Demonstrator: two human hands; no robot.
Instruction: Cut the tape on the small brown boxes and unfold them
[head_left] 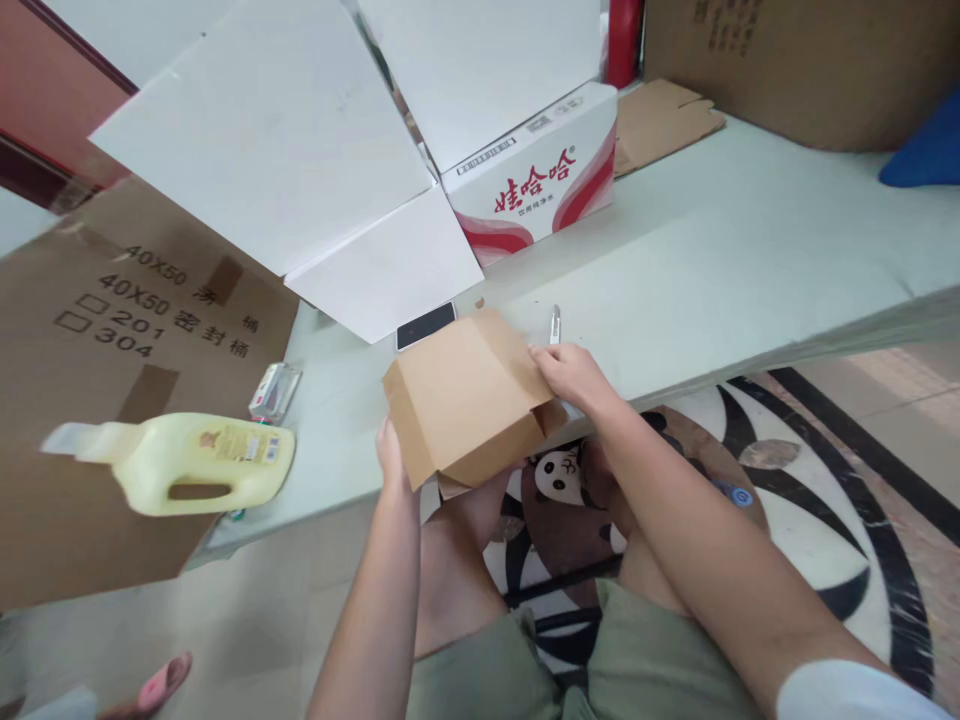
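Note:
A brown cardboard box (469,385), partly folded, is held between my hands at the table's front edge. Its broad flat panel faces up, with narrower flaps bent down along the sides. My left hand (391,455) grips the near left side, its fingers mostly hidden behind the cardboard. On the right, my right hand (568,372) pinches the far right corner, thumb on top. Just beyond that hand lies a small utility knife (555,324). A phone (426,327) with a dark screen rests behind the box.
White panels (285,130) and a white-and-red carton (536,180) stand along the back of the table (712,260). At left are a yellow jug (210,465), a small clear pack (275,391) and a large brown carton (112,400). Flat cardboard (664,120) lies at back right.

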